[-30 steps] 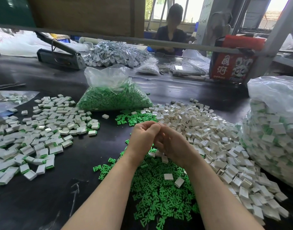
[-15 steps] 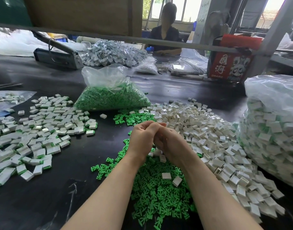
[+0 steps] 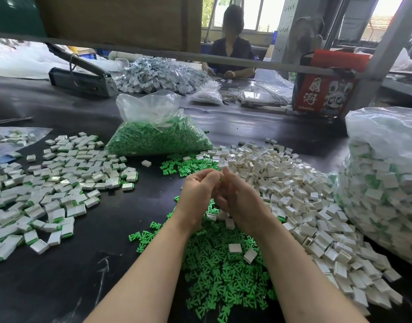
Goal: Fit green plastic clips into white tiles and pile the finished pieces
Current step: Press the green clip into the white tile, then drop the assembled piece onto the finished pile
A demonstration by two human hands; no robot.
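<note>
Fingers of the left hand [image 3: 198, 194] and the right hand [image 3: 241, 199] curl inward and meet at centre, pinching a green clip [image 3: 221, 179], of which only a sliver shows between the fingertips; whether a white tile is also held cannot be told, the palms hiding it. Both hands hover above the loose green clips [image 3: 223, 271] heaped near the viewer on the black table [image 3: 60, 264]. Empty white tiles [image 3: 293, 190] lie in a broad heap to the right; the finished pieces [image 3: 60, 183] spread to the left; a clear bag of green clips [image 3: 158, 134] sits beyond the hands, and a large bag of finished pieces [image 3: 384, 187] at far right.

Handling, as judged: clip and tile appear light, rigid moulded plastic, smooth and small, so liable to slip or flick away; a fingertip pinch on the tile's flat faces, with the clip pressed by its stem end, seems suitable. The thin prongs could bend if forced askew.

Against the frame 0.5 s earlier: the hands remain joined at the same spot, the left fingers parted slightly so the green sliver now shows; the heaps are unchanged
</note>
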